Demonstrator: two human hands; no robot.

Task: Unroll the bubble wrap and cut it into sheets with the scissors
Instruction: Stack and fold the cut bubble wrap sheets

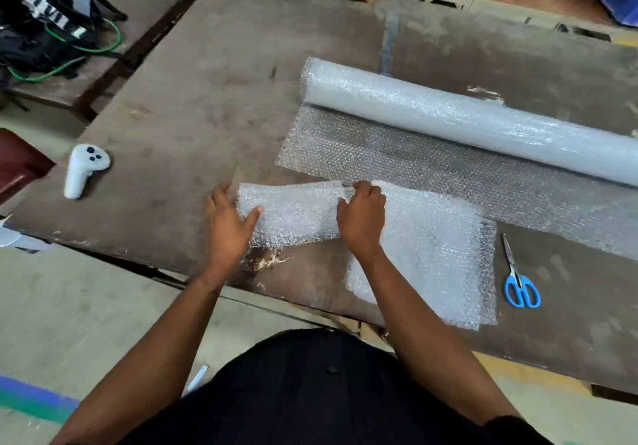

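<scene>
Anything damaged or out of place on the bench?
Yes. The table edge is chipped and splintered just under the left hand, with pale fibres showing. A white controller lies near the table's left edge, unrelated to cutting. The scissors lie unused beside the cut sheets.

I see two bare forearms reaching out from below; the left hand (229, 223) and right hand (362, 215) wear no gloves, rings or watch; a dark, near-black shirt (310, 386) covers the torso, with a short dark sleeve (511, 427) at the right arm.
</scene>
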